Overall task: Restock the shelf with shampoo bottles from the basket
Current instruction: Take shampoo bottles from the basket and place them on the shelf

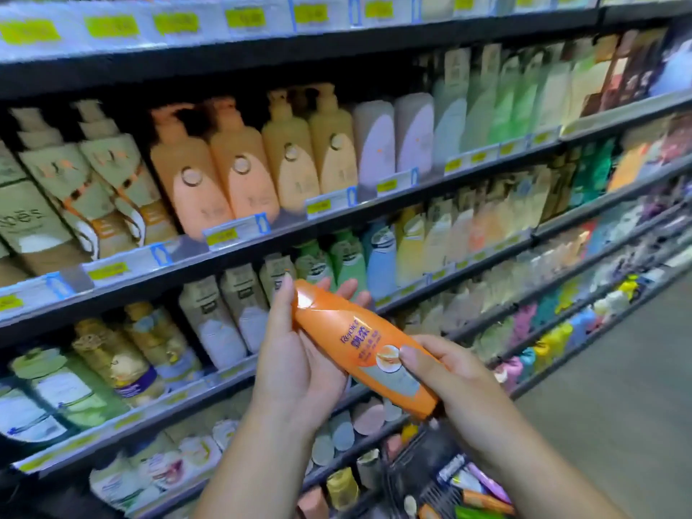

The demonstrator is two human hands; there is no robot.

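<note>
Head view, one moment. I counted one orange shampoo bottle (pixel 365 346) in hand; on its label I read "Rejoice", with large Chinese characters just beside it and smaller print too blurred to make out. The bottle was held in the air before the shelf (pixel 374 215), tilted with its cap end up and to the left and its base down and to the right, above the dark basket (pixel 423 466). The left hand (pixel 299 365) gripped the cap end, thumb raised along the near side and fingers wrapped behind. The right hand (pixel 453 380) gripped the base end, thumb pressed on the label and fingers curled beneath. The basket held several more bottles and tubes, orange, purple and green among them; I could not count them. On the tier above the hands stood four orange pump bottles (pixel 194 181), then two lilac bottles (pixel 374 144) to their right. Yellow price tags (pixel 222 237) lined the shelf edges, but their figures were unreadable on my feed.
</note>
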